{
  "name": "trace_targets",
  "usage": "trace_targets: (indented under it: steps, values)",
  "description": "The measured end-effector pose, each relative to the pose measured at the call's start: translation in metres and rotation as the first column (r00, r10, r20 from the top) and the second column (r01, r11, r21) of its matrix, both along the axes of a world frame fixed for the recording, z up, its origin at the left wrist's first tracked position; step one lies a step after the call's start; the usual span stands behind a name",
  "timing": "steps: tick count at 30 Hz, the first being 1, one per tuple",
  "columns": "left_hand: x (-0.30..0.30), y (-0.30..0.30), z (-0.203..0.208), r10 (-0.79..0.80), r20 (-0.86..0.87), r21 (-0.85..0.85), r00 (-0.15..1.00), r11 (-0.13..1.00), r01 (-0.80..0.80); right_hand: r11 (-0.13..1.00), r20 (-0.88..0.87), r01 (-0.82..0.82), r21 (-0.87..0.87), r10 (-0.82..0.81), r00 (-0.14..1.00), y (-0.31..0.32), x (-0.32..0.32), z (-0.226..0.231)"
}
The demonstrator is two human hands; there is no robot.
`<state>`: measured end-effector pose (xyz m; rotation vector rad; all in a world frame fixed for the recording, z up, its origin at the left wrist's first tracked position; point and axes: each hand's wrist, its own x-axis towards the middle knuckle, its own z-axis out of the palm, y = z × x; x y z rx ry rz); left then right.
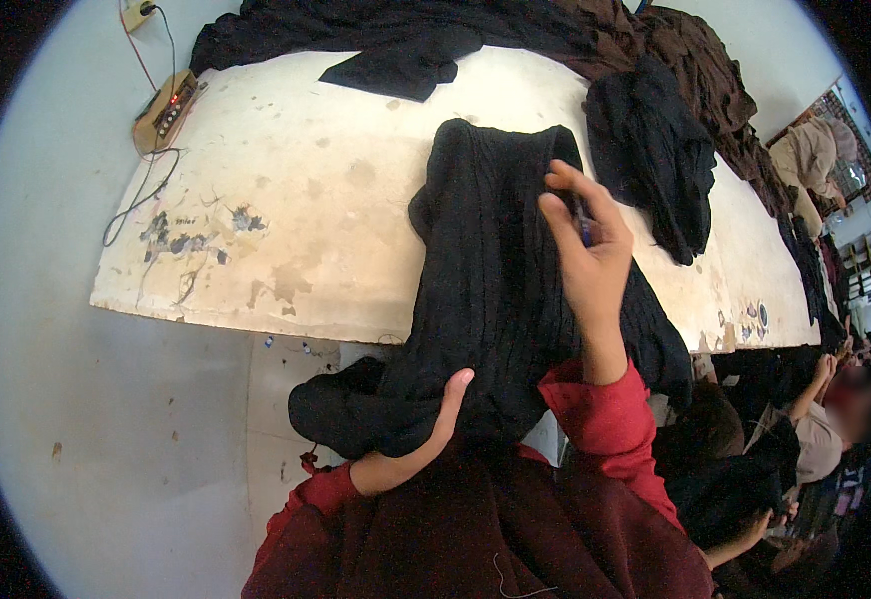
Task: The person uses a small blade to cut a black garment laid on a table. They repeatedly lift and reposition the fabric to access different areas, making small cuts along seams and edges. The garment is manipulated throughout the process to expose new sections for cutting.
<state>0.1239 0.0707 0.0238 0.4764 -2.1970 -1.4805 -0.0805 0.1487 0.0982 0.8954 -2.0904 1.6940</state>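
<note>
Black ribbed garment [495, 290] drapes over the near edge of the worn white bench [286, 200], running 12 to 6 o'clock. Right hand [585, 250] on its upper right, grip pinched narrow on a small blue tool [585, 232]. Left hand [435, 424] at 7 o'clock, grip holding the hanging bunched hem. Dark cloth pile [655, 150] at 2 o'clock; power strip [166, 112] at 10 o'clock.
</note>
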Motion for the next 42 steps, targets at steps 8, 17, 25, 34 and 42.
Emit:
trace_targets:
  steps: [8,17,25,34,42]
  values:
    - [-0.011,0.0,0.008,-0.15,-0.139,0.103,0.979,0.981,0.165,0.941,0.552,-0.339,-0.024,0.295,0.78,0.024,0.058,-0.035]
    - [-0.007,-0.024,-0.009,-0.342,-0.026,0.202,0.939,0.918,0.34,0.873,0.501,-0.294,-0.39,0.469,0.727,0.007,0.037,-0.004]
    - [-0.037,-0.127,0.057,0.219,-0.26,-0.049,0.94,0.97,-0.239,0.732,-0.1,-0.481,-0.483,0.5,0.86,-0.037,-0.014,0.086]
    - [0.034,-0.069,-0.001,-0.128,0.214,-0.018,0.968,0.991,0.135,0.886,0.242,-0.369,0.28,0.306,0.921,0.021,-0.068,-0.038]
    - [0.073,-0.076,0.043,-0.272,0.117,0.078,0.955,0.961,0.264,0.919,0.6,-0.389,0.061,0.278,0.75,0.056,-0.034,-0.052]
